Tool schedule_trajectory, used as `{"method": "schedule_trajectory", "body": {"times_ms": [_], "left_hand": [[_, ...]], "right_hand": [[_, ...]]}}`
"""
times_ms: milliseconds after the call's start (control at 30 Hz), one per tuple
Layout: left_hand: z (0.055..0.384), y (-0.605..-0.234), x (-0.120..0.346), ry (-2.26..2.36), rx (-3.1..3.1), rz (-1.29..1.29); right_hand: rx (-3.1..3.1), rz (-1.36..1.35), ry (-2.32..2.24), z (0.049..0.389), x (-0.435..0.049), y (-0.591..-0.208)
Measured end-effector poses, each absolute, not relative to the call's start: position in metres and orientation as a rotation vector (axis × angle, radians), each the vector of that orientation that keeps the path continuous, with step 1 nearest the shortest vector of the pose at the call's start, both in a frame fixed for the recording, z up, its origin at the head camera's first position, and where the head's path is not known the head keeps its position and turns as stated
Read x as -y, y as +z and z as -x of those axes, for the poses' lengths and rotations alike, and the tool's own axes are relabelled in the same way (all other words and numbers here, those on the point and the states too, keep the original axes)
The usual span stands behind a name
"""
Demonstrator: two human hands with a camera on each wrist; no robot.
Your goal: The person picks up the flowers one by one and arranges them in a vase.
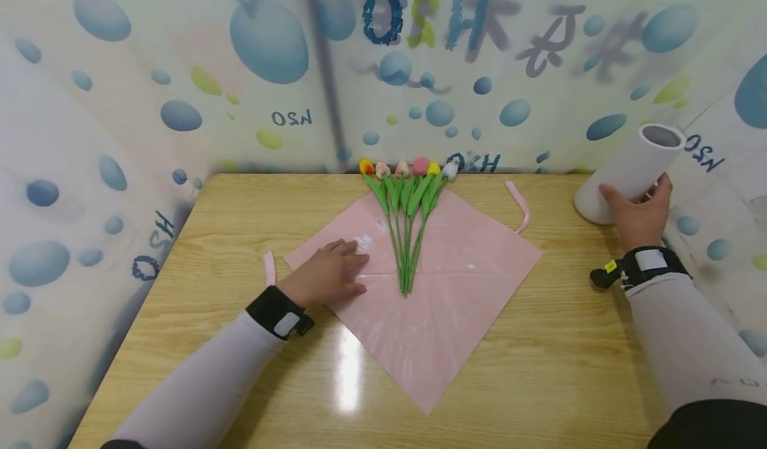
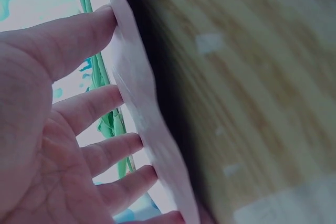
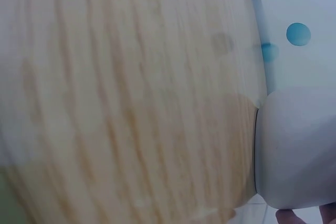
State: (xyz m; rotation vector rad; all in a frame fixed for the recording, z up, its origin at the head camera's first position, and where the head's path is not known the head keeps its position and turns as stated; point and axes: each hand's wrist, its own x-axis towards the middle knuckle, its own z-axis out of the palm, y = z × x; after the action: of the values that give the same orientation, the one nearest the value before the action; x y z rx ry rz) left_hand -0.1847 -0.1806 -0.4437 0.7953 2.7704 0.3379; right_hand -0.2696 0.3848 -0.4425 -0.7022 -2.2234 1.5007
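Several tulips [image 1: 410, 202] with orange, pink, yellow and white heads lie on a pink sheet of wrapping paper [image 1: 479, 256], their green stems gathered toward the middle. With fingers spread, my left hand [image 1: 326, 272] rests on the left corner of this sheet. In the left wrist view the fingertips [image 2: 126, 93] of that hand touch the paper's surface. At the table's far right, my right hand [image 1: 644, 216] grips a white cylindrical vase [image 1: 623, 176], thumb on one side and fingers on the other. The vase has an open top; its side [image 3: 299, 150] fills the right wrist view's lower right.
A pink ribbon end [image 1: 520, 206] sticks out beyond the sheet at the right, another ribbon end [image 1: 269, 268] at the left. The wooden table [image 1: 240, 216] meets a curtain [image 1: 198, 56] printed with blue and green spots along its back and sides.
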Motion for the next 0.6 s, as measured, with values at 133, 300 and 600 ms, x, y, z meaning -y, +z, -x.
{"method": "schedule_trajectory", "body": {"times_ms": [133,300,600], "left_hand": [[0.1841,-0.4461,0.1818,0.338,-2.766,-0.799],[0.1836,-0.4463,0.1821,0.334,-2.770,-0.794],[0.1816,-0.4443,0.1856,0.351,-2.773,-0.771]], "right_hand": [[2.236,0.711,1.511,0.2684,-0.3847,-0.4444],[2.244,0.714,1.522,0.2657,-0.3828,-0.4428],[2.266,0.684,1.539,0.2606,-0.3799,-0.4393]]}}
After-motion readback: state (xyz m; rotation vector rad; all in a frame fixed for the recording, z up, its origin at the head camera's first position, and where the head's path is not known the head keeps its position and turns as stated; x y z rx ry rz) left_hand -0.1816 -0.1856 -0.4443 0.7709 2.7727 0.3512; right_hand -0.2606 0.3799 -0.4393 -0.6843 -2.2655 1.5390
